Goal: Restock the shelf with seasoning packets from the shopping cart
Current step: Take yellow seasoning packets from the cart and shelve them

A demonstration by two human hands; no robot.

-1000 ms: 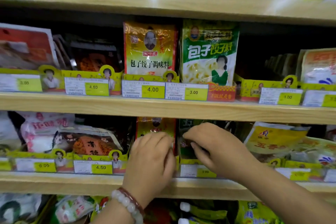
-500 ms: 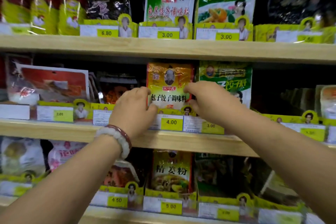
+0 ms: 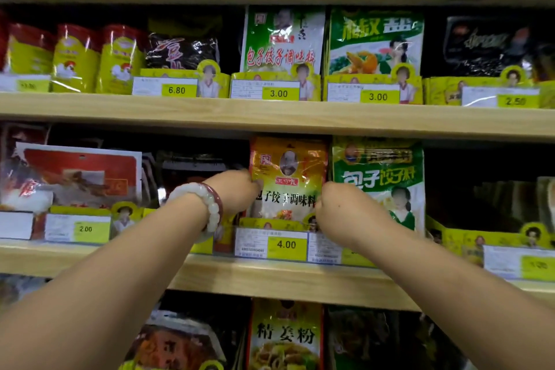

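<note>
- Gripping the gold seasoning packet (image 3: 289, 177) from both sides: left hand (image 3: 237, 192) pinches its left edge, right hand (image 3: 342, 213) closes on its lower right edge.
- Landmark = the 4.00 price tag (image 3: 285, 245). Packet stands upright directly above it, behind the yellow tray front, on the middle shelf (image 3: 270, 276).
- Left hand sits up-left of the tag, fingers curled onto the packet edge; fingertips mostly hidden behind the packet.
- Right hand sits up-right of the tag, knuckles toward camera, covering the packet's lower right corner.
- Bead bracelet (image 3: 207, 207) on the left wrist, left of the tag.
- Green packet (image 3: 381, 177) stands up-right of the tag, just beside the gold one, partly behind the right hand.
- Red-and-white flat pack (image 3: 78, 174) well left of the tag, leaning back; 2.00 tag (image 3: 85, 229) below it.
- Well above the tag, next shelf up: white-green packet (image 3: 282, 42) over a 3.00 tag (image 3: 278, 94).
- Below the tag, lower shelf: yellow packet (image 3: 285, 336), upright.
- Shopping cart not in view.
</note>
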